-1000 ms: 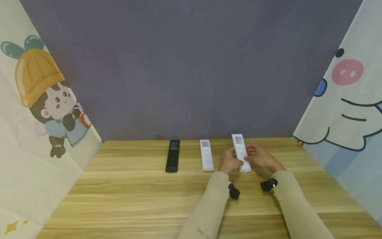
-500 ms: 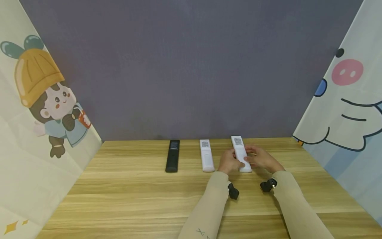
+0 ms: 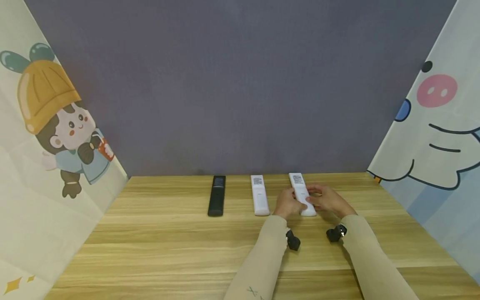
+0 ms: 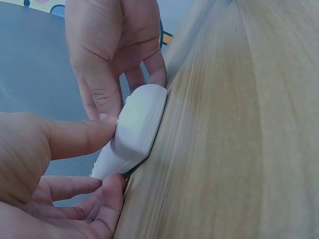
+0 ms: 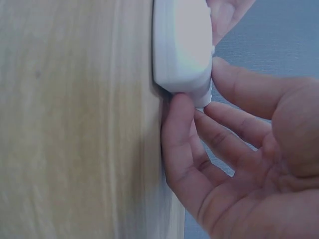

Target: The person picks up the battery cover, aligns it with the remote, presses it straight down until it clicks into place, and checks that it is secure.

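Both hands hold a white remote control [image 3: 301, 192] at the right of a row, its printed label at the far end. My left hand [image 3: 288, 203] pinches its left edge, thumb on top and fingers low at the side. From the other side my right hand [image 3: 330, 200] grips it, with the thumb on its upper face and curled fingers along the edge. In the left wrist view the near end of the remote [image 4: 134, 124] lies right at the wood surface. The right wrist view shows a fingertip under the edge of the remote [image 5: 184, 45].
To the left lie a second white remote control [image 3: 260, 196] and a black remote control [image 3: 217, 196], roughly parallel on the wooden table [image 3: 168, 250]. A dark grey panel [image 3: 240, 91] rises behind the table, with cartoon-printed sheets [image 3: 22, 200] at both sides.
The far end of the held white remote has come down toward the table and shifted slightly left. Both hands keep their grip almost in place; the other two remotes have not moved.
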Demonstrator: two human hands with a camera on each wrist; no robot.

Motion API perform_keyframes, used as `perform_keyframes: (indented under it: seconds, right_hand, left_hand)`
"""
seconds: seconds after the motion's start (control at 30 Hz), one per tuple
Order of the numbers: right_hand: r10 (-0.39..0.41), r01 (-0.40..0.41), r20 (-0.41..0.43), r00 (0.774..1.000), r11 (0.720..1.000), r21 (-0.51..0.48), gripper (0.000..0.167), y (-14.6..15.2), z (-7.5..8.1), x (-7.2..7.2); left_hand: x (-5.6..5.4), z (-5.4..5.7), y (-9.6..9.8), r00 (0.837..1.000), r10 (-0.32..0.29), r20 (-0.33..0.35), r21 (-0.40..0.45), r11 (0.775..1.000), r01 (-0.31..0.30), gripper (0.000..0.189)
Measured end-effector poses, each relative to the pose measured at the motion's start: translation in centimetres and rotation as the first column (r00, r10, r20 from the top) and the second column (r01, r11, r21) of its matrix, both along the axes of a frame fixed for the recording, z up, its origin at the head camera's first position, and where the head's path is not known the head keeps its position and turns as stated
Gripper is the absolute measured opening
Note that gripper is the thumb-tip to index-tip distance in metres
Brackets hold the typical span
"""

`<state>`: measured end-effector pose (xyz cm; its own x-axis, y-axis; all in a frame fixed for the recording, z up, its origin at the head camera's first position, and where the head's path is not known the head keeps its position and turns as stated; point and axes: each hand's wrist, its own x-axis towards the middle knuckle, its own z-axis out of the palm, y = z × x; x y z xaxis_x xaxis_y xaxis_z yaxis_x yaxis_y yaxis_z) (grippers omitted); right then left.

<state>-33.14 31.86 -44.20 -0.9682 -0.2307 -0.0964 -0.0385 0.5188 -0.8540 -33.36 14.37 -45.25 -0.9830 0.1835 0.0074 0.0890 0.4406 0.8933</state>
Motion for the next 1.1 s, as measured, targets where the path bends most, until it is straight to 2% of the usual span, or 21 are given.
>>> perform_keyframes:
  seconds: [0.2, 0.43, 0.6, 0.93, 1.1]
  right_hand:
    - [-0.023, 0.023, 0.012, 1.0, 1.0, 0.014, 0.052, -0.06, -0.12, -0.06]
    - [-0.064, 0.062, 0.042, 0.997, 0.997, 0.05, 0.052, -0.12, -0.06, 0.07]
    - [-0.074, 0.071, 0.043, 0.996, 0.995, 0.067, 0.053, -0.09, -0.1, 0.05]
    - [-0.067, 0.065, 0.034, 0.997, 0.995, 0.072, 0.051, -0.46, -0.27, -0.1]
    - [-0.073, 0.069, 0.036, 0.997, 0.994, 0.086, 0.049, -0.72, -0.13, 0.01]
  left_hand:
    - [0.12, 0.03, -0.01, 1.0, 0.004, 0.018, 0.007, 1.0, -0.004, 0.041]
    - [0.24, 0.06, -0.09, 1.0, -0.011, -0.013, 0.006, 1.0, 0.011, 0.037]
    - [0.35, 0.05, -0.11, 1.0, -0.019, -0.001, 0.027, 0.999, 0.019, 0.037]
    - [0.4, 0.02, -0.11, 0.999, 0.017, 0.05, 0.053, 0.998, -0.02, 0.039]
    - [0.56, 0.21, -0.09, 0.999, 0.017, 0.043, 0.035, 0.999, -0.018, 0.037]
